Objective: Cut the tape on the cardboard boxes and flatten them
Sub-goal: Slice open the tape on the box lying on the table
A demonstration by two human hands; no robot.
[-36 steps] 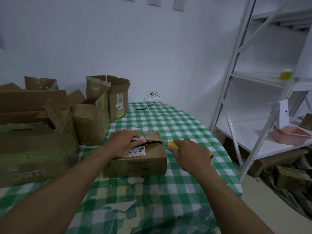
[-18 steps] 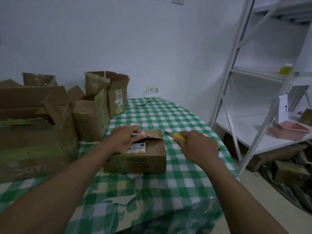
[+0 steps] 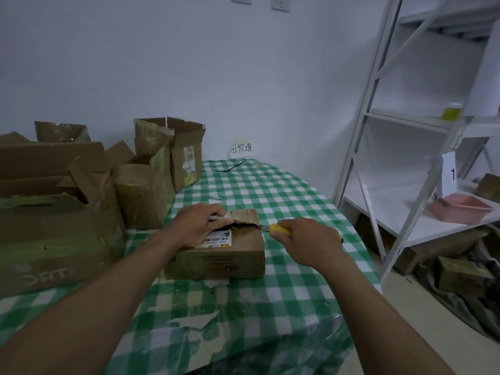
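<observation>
One small brown cardboard box (image 3: 216, 262) lies mid-way along the green-checked bench (image 3: 284, 190). The left grip (image 3: 200, 224) curls round its torn top flap. Just beside it, the right grip (image 3: 311, 243) clasps a yellow-handled utility knife (image 3: 280, 230), blade touching the box.

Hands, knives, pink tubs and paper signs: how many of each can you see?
Hands: 2, left hand holding the small box, right hand
Yellow-handled knife: 1
Pink tub: 1
Paper signs: 2, wall sign and numbered sign
Total: 6
</observation>
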